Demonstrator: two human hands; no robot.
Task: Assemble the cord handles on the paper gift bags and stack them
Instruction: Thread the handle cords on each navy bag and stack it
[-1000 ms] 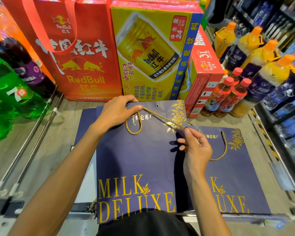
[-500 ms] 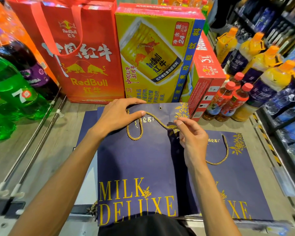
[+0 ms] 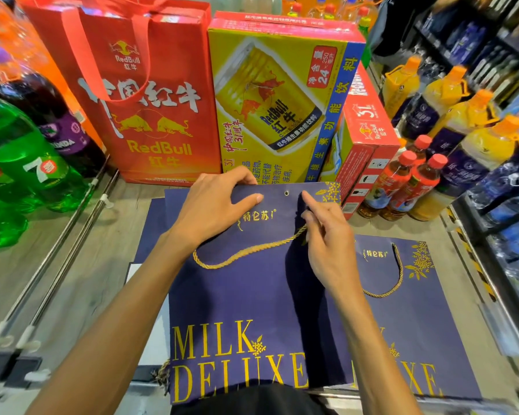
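Since the earlier frame, the gold cord point(image 3: 246, 253) has dropped from a raised loop near the bag's top edge to a slack curve lying lower across the navy face, and my right hand point(image 3: 327, 241) has moved up toward the eyelet point(image 3: 286, 193).

Navy gift bag point(image 3: 237, 295) lies flat in front of me on the grey surface point(image 3: 72, 280), "MILK DELUXE" lettering nearest me. Left hand point(image 3: 213, 208) rests over the top edge: fingers curled over the rim, thumb flat on the front panel just left of the eyelet. It pins the bag; it holds no cord.

Right hand: index finger extended, tip just right of the eyelet. The cord's right end runs in under the other fingers, which are curled around it; whether it is pinched or only draped there, I cannot tell. The cord's left end disappears under my left wrist.

Second navy bag point(image 3: 417, 310) lies flat to the right, partly under the first, with its own gold handle point(image 3: 397, 274) looped on its face. More navy sheets point(image 3: 150, 229) show under the left side.

Behind: red RedBull bag point(image 3: 138, 115), yellow RedBull carton point(image 3: 276, 109), green soda bottles point(image 3: 21, 163) left, red-capped bottles point(image 3: 402, 181) right.
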